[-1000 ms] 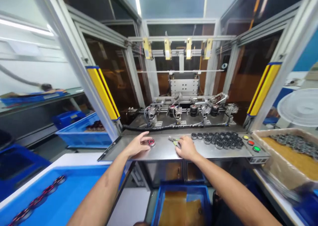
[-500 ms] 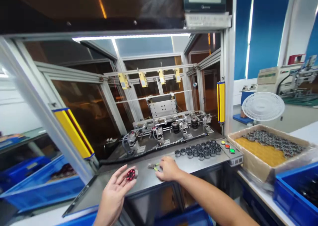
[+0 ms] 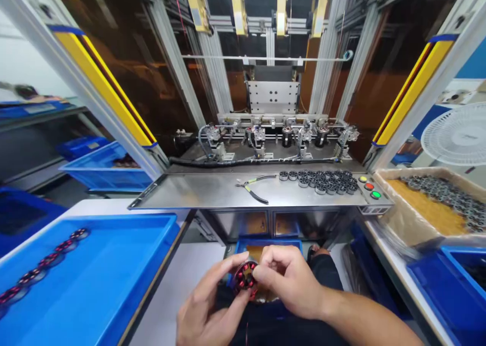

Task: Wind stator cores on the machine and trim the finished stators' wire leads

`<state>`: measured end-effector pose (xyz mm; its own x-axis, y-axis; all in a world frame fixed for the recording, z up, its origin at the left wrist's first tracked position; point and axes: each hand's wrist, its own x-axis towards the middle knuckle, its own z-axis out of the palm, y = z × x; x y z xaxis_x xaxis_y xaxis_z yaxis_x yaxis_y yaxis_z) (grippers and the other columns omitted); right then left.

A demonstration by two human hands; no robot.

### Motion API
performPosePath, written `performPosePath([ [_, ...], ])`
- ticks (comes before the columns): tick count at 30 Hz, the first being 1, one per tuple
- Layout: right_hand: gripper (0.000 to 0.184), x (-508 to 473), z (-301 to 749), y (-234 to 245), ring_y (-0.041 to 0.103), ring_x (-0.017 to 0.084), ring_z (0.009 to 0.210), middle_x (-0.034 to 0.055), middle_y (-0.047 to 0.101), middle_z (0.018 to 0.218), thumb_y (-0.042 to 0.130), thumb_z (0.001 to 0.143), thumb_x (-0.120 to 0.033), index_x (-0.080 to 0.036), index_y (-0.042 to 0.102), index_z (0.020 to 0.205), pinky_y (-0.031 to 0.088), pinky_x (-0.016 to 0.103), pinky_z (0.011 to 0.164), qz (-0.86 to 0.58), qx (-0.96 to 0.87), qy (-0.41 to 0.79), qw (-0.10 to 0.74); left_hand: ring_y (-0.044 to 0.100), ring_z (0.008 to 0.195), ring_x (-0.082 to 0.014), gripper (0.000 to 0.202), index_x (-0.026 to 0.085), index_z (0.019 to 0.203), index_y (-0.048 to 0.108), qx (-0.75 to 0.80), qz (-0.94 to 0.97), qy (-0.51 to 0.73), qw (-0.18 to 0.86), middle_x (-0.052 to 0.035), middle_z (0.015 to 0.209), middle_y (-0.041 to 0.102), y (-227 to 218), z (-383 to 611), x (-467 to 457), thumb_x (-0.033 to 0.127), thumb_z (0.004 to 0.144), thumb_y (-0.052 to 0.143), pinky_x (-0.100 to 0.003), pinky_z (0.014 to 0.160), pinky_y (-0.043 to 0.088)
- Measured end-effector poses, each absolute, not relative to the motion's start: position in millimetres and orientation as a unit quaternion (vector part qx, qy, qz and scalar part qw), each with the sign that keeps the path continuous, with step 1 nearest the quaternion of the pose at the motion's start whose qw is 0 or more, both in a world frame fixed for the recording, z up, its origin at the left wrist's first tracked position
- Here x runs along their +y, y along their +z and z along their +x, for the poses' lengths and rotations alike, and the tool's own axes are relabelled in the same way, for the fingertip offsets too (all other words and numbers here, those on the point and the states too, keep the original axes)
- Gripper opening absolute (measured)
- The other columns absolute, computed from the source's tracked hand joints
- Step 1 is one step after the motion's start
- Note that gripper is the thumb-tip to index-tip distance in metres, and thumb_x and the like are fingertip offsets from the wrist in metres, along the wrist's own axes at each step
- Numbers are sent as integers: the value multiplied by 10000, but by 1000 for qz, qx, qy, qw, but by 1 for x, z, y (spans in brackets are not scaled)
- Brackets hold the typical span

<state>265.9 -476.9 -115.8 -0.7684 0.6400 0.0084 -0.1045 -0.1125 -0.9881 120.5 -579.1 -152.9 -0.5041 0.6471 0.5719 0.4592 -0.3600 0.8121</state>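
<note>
Low in front of my body, my left hand [image 3: 216, 300] holds a motor stator [image 3: 245, 276] with red wire windings between thumb and fingers. My right hand [image 3: 290, 280] is closed, its thumb and index finger pinched together against the stator's right side. Whatever sits between those fingertips is hidden. A thin reddish wire [image 3: 246, 332] hangs below the stator. Beyond my hands, side cutters [image 3: 251, 190] with green and black handles lie spread on the metal ledge [image 3: 197, 191], touched by neither hand.
Dark stators [image 3: 326, 181] crowd the ledge's right, beside coloured buttons [image 3: 369, 186]. Behind stands a winding machine [image 3: 273, 95] between yellow side bars [image 3: 110, 92]. At left, a blue tray [image 3: 94, 285] carries a row of red-wound stators [image 3: 49, 260]. A carton [image 3: 425, 222] of dark parts stands right.
My right hand has left the side cutters on the ledge and come to the stator. My left hand brought the stator down toward my body. The view has tilted down and turned left.
</note>
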Motion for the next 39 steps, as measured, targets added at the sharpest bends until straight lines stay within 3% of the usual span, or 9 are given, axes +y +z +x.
performPosePath([
  [7, 439, -438, 300, -142, 453, 59, 382, -37, 534, 472, 859, 667, -426, -154, 552, 511, 362, 193, 399, -69, -444, 874, 186, 760, 941, -167, 529, 271, 1199, 623, 492, 429, 726, 214, -13, 1051, 788, -135, 141, -578, 88, 734, 798, -203, 821, 618],
  [10, 294, -451, 302, -160, 556, 64, 435, -7, 642, 553, 879, 673, -320, -122, 661, 665, 440, 172, 446, -107, -439, 873, 181, 750, 971, -176, 653, 271, 1245, 613, 480, 479, 721, 143, -15, 1057, 780, -139, 136, -575, -29, 688, 772, -252, 866, 618],
  [14, 444, -496, 283, -164, 659, 110, 502, 47, 734, 677, 938, 555, -357, -118, 654, 800, 528, 194, 467, -161, -360, 903, 173, 744, 968, -224, 674, 273, 1235, 623, 498, 544, 672, 72, -49, 1043, 769, -149, 128, -569, -63, 667, 758, -371, 859, 635],
  [18, 416, -515, 271, -155, 588, 90, 372, 12, 688, 539, 912, 589, -385, -120, 638, 755, 465, 155, 358, -210, -308, 907, 195, 742, 968, -248, 657, 277, 1235, 614, 520, 554, 646, 75, -60, 1048, 764, -154, 127, -566, -35, 678, 769, -409, 828, 642],
  [21, 414, -514, 277, -155, 533, 72, 317, -21, 632, 458, 868, 650, -442, -101, 707, 821, 412, 134, 316, -215, -348, 897, 171, 737, 984, -211, 722, 285, 1293, 580, 522, 527, 666, 80, -37, 1070, 760, -152, 130, -566, -41, 678, 771, -348, 862, 628],
  [27, 322, -499, 296, -159, 578, 87, 399, -6, 654, 518, 804, 752, -425, -124, 767, 863, 479, 188, 418, -187, -508, 823, 172, 733, 1038, -193, 692, 316, 1390, 478, 522, 446, 682, 250, -50, 1152, 761, -146, 135, -570, 66, 797, 734, -285, 884, 609],
  [32, 457, -473, 299, -140, 581, 98, 495, 18, 656, 591, 722, 788, -583, -128, 684, 756, 487, 231, 515, -214, -548, 762, 271, 728, 1061, -209, 617, 352, 1405, 452, 479, 467, 655, 352, -91, 1241, 727, -143, 133, -573, 80, 883, 637, -297, 886, 604],
  [35, 455, -469, 295, -126, 504, 68, 453, -25, 580, 538, 750, 770, -562, -148, 593, 664, 402, 197, 473, -232, -552, 767, 230, 705, 1109, -204, 632, 371, 1416, 450, 473, 475, 634, 386, -95, 1257, 713, -140, 136, -571, 72, 888, 626, -281, 912, 583],
  [39, 452, -474, 290, -123, 464, 60, 444, -47, 536, 517, 764, 761, -540, -160, 558, 631, 352, 195, 464, -228, -546, 782, 198, 722, 1022, -179, 710, 384, 1339, 531, 461, 440, 672, 377, -33, 1113, 727, -140, 142, -569, 48, 759, 766, -253, 873, 589],
])
